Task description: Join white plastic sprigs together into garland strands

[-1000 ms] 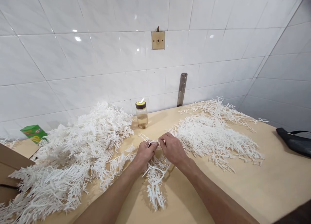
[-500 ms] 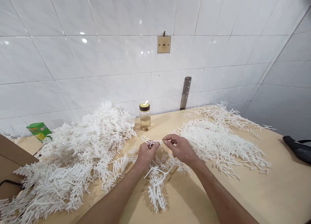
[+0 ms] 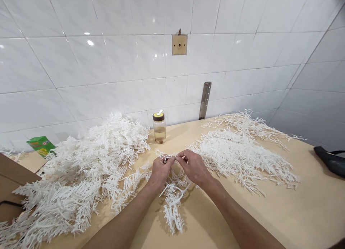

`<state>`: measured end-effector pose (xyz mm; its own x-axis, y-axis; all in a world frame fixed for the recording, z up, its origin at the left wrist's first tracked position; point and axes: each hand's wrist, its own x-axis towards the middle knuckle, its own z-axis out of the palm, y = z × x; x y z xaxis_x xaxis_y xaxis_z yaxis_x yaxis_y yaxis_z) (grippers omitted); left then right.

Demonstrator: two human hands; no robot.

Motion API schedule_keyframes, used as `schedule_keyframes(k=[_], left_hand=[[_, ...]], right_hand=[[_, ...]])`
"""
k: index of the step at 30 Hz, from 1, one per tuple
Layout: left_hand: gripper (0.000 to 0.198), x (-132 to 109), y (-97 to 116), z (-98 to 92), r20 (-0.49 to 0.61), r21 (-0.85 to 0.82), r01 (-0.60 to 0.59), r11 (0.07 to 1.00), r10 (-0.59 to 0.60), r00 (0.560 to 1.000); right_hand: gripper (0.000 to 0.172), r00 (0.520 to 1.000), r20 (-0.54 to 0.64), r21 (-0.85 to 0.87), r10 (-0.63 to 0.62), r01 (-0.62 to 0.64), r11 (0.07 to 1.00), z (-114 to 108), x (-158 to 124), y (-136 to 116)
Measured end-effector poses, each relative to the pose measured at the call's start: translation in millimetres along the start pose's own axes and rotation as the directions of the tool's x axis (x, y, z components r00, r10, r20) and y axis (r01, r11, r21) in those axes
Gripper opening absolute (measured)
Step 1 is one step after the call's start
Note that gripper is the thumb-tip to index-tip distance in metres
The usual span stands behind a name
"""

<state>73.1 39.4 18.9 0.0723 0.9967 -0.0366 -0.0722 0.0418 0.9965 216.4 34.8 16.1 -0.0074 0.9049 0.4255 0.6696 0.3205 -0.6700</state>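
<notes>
Between my hands is a thin white plastic branch [image 3: 169, 155] with small twigs. My left hand [image 3: 161, 168] is closed, pinching it between thumb and fingers. My right hand [image 3: 194, 166] pinches at the branch's right end, its fingertips close against the left thumb. Below the hands, a loose bunch of white plastic sprigs [image 3: 173, 211] lies on the table. A large heap of bushy white sprigs [image 3: 88, 173] spreads to the left. To the right lies a flatter pile of white branches [image 3: 242, 152], with barer stems behind it.
A jar of liquid [image 3: 159, 128] with a dark and yellow lid stands behind my hands. A green box [image 3: 41, 145] sits at far left, beyond a brown carton [image 3: 16, 184]. A perforated metal strip [image 3: 205, 100] leans on the tiled wall. A black object [image 3: 330, 161] lies at right.
My right hand has moved left, bringing its fingertips up against the left hand at the branch. The view has shifted slightly; the piles look the same.
</notes>
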Motion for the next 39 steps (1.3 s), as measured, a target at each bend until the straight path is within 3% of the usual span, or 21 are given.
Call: schedule_keyframes(k=[5,12,15,19,21,24,25,27,29,32,36,39], left_hand=[[0.04,4.0,-6.5,-0.1,0.0,0.009,0.01,1.0,-0.01,1.0],[0.041,7.2,-9.7,1.7,0.081,-0.039,0.088,0.995,-0.084,0.993],[0.043,9.0,-12.8,-2.5,0.117,-0.099,0.098,0.99,-0.086,0.989],[0.043,15.1,-17.1,-9.2,0.108,-0.166,0.109,0.98,-0.091,0.99],[0.042,18.0,-18.3,-11.2,0.107,-0.167,0.112,0.98,-0.094,0.99],[0.042,19.3,-19.0,-12.5,0.116,-0.149,0.12,0.981,-0.104,0.988],[0.043,19.0,-18.9,-12.6,0.111,-0.141,0.114,0.983,-0.099,0.989],[0.044,17.7,-18.0,-12.6,0.1,-0.12,0.099,0.988,-0.087,0.991],[0.045,16.1,-16.4,-12.0,0.101,-0.104,0.079,0.991,-0.069,0.992],[0.046,14.1,-14.0,-9.5,0.109,-0.086,0.048,0.995,-0.038,0.993],[0.046,11.9,-12.9,-5.0,0.042,-0.06,-0.007,0.998,0.009,0.999],[0.042,10.7,-13.2,-3.8,0.002,-0.014,-0.05,0.999,0.05,0.999]], right_hand=[[0.017,0.997,-0.006,-0.085,-0.082,0.082,0.993,4.2,-2.5,3.6],[0.02,0.997,-0.064,-0.327,-0.043,0.02,0.945,12.2,4.4,9.6],[0.018,0.969,-0.235,-0.357,0.071,-0.154,0.921,-6.4,11.5,31.3],[0.014,0.857,-0.487,-0.299,0.167,-0.343,0.891,-47.0,15.4,60.7],[0.017,0.839,-0.516,-0.26,0.174,-0.347,0.901,-56.5,14.5,60.6],[0.023,0.929,-0.346,-0.16,0.131,-0.196,0.967,-47.0,9.7,38.1],[0.024,0.971,-0.211,-0.087,0.116,-0.137,0.987,-39.5,7.6,27.3],[0.026,0.996,0.012,0.043,0.089,-0.09,0.995,-23.3,3.5,7.1],[0.025,0.988,0.107,0.087,0.108,-0.117,0.989,-10.2,0.3,-6.0],[0.023,0.976,0.128,0.173,0.176,-0.196,0.965,-1.0,-1.3,-10.0],[0.021,0.939,0.18,0.336,0.293,-0.339,0.879,-0.9,0.4,-5.9],[0.02,0.905,0.245,0.364,0.346,-0.417,0.833,-2.1,0.7,-5.5]])
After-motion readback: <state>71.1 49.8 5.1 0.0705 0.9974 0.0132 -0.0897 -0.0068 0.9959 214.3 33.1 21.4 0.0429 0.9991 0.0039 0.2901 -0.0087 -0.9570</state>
